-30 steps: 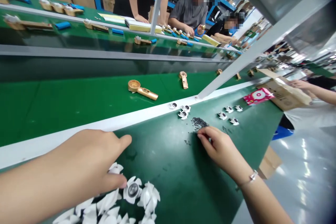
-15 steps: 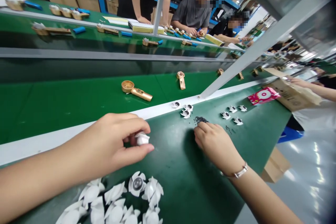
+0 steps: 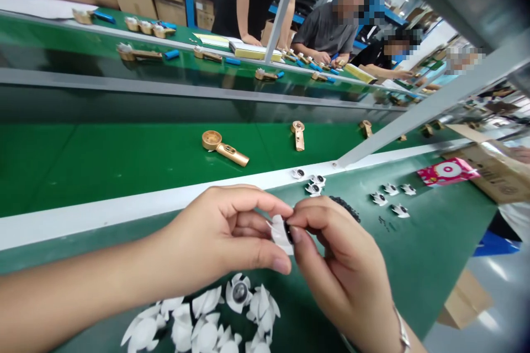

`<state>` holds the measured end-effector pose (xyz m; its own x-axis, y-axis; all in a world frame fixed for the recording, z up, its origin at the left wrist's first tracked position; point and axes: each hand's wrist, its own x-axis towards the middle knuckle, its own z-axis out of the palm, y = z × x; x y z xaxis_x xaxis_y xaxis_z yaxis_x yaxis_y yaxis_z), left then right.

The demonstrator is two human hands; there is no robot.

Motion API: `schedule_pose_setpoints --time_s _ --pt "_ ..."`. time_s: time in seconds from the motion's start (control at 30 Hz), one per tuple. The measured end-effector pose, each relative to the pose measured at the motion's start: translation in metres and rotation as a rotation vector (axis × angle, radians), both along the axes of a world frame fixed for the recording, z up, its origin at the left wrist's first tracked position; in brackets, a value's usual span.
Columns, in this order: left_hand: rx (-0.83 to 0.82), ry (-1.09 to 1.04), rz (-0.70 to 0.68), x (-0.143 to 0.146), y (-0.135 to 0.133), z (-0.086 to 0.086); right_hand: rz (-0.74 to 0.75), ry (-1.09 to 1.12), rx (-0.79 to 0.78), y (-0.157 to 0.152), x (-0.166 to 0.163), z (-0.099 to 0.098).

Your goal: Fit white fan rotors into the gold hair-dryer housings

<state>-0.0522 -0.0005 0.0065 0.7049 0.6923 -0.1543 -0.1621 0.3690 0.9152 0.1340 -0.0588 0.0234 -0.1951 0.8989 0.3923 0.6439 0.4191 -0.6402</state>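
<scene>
My left hand (image 3: pixel 223 231) pinches a small white fan blade (image 3: pixel 280 234) between thumb and fingers, above the green worktable (image 3: pixel 414 253). Meeting it from the right, my right hand (image 3: pixel 335 259) has its thumb and forefinger pressed on a tiny dark part at the blade's centre. A heap of several white fan blades (image 3: pixel 207 322) lies on the table just below my hands. Behind my right hand sits a small pile of dark bits (image 3: pixel 345 207).
Finished white blades lie in two groups (image 3: pixel 310 182) (image 3: pixel 391 198) farther along the table. Gold fan handles (image 3: pixel 226 148) (image 3: pixel 298 135) ride the green conveyor beyond the white rail. A pink packet (image 3: pixel 447 171) and cardboard box (image 3: pixel 492 168) stand at right. Other people work across the line.
My left hand lifted a white blade from the heap and carried it right. My right hand left the pile of dark bits and came up to meet the blade.
</scene>
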Motion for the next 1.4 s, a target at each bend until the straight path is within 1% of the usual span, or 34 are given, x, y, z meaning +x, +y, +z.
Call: schedule_pose_setpoints --time_s 0.1,0.23,0.33,0.4,0.43,0.47,0.5,0.53,0.57,0.63,0.67,0.73,0.77,0.83,0.87,0.93,1.03,1.07,1.13,1.2,1.23,1.33,1.4 --pt "-0.003 -0.022 0.014 0.0 0.001 -0.001 0.005 -0.066 0.024 0.003 0.003 0.002" --pt "-0.011 -0.037 0.029 0.002 0.001 -0.003 0.077 -0.11 0.119 -0.002 0.005 0.005" --pt "-0.004 -0.015 0.11 0.003 0.003 -0.004 0.139 -0.187 0.227 -0.006 0.009 0.004" --pt "-0.009 0.015 0.176 0.002 0.007 -0.003 0.215 -0.231 0.281 0.001 0.015 0.002" --pt "-0.023 0.031 0.204 0.001 0.01 -0.002 0.211 -0.243 0.252 0.011 0.019 -0.001" --pt "-0.035 0.046 0.229 -0.001 0.014 -0.001 0.156 -0.252 0.182 0.026 0.023 -0.003" --pt "-0.045 0.058 0.256 -0.002 0.017 0.0 0.061 -0.257 0.094 0.045 0.027 -0.007" --pt "-0.054 0.065 0.288 -0.003 0.021 0.0 -0.121 -0.277 -0.042 0.068 0.031 -0.011" --pt "-0.064 0.07 0.323 -0.005 0.025 0.001 -0.273 -0.294 -0.11 0.093 0.035 -0.016" --pt "-0.106 0.054 0.38 -0.006 0.031 0.001 -0.446 -0.318 -0.203 0.147 0.042 -0.027" --pt "-0.142 0.037 0.399 -0.006 0.033 0.0 -0.506 -0.328 -0.266 0.171 0.044 -0.033" --pt "-0.212 0.008 0.397 -0.006 0.036 -0.001 -0.556 -0.338 -0.368 0.209 0.047 -0.042" --pt "-0.227 -0.001 0.387 -0.006 0.037 -0.002 -0.556 -0.337 -0.408 0.221 0.047 -0.045" --pt "-0.209 -0.019 0.374 -0.007 0.041 -0.003 -0.522 -0.319 -0.463 0.229 0.044 -0.047" --pt "-0.175 -0.03 0.376 -0.008 0.044 -0.003 -0.497 -0.303 -0.479 0.224 0.042 -0.046" --pt "-0.077 -0.056 0.4 -0.01 0.049 -0.003 -0.446 -0.257 -0.482 0.202 0.035 -0.041" --pt "0.036 -0.077 0.455 -0.011 0.051 -0.004 -0.388 -0.168 -0.421 0.145 0.022 -0.03" --pt "0.043 -0.083 0.465 -0.01 0.05 -0.004 -0.371 -0.114 -0.411 0.125 0.017 -0.027" --pt "0.013 -0.102 0.451 -0.007 0.044 -0.005 -0.324 0.095 -0.414 0.086 0.007 -0.022" --pt "-0.038 -0.14 0.401 -0.004 0.035 -0.005 -0.284 0.264 -0.374 0.056 -0.001 -0.022" --pt "-0.058 -0.163 0.374 -0.002 0.03 -0.005 -0.269 0.295 -0.326 0.045 -0.003 -0.023" --pt "-0.072 -0.225 0.328 0.002 0.018 -0.005 -0.247 0.203 -0.156 0.024 -0.004 -0.027" --pt "-0.062 -0.247 0.314 0.003 0.014 -0.006 -0.228 0.133 -0.088 0.018 -0.004 -0.03"
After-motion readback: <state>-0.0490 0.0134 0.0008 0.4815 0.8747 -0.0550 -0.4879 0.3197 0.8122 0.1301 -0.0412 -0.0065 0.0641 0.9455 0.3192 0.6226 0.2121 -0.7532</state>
